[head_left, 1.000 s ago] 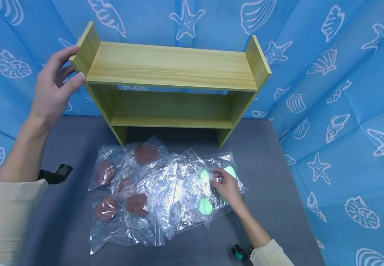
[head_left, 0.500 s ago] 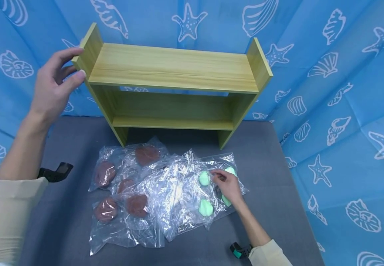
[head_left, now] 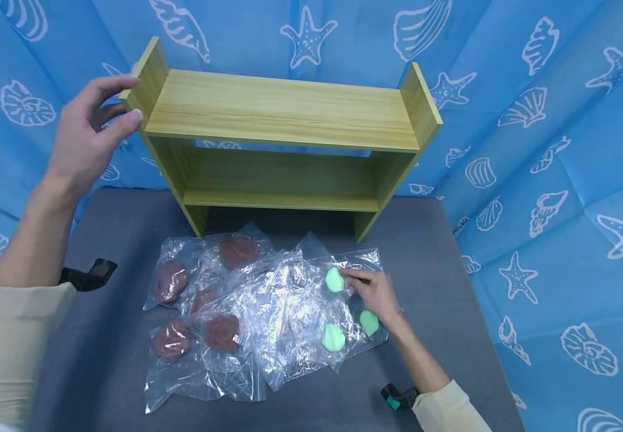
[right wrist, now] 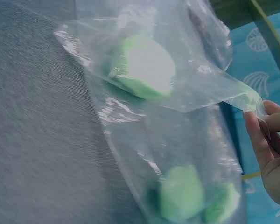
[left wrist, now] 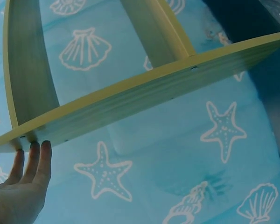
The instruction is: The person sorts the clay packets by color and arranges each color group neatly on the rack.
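Note:
My left hand holds the upper front corner of the left side panel of a light wooden shelf. In the left wrist view, several of its fingertips rest against the panel's outer face. My right hand pinches the edge of a clear plastic bag between thumb and fingers. A pale green rounded lump shows through the plastic in the right wrist view. Other green lumps lie in the overlapping bags below and beside the hand.
Several clear bags with reddish-brown round lumps lie to the left, overlapping the green ones. The shelf stands upright behind them on the grey table cloth. A blue curtain with shell and starfish prints hangs at the back and right.
My right hand has shifted slightly, and the upper green lump near its fingertips has moved up a little. The lower right green lump shows more fully. My left hand stays on the shelf.

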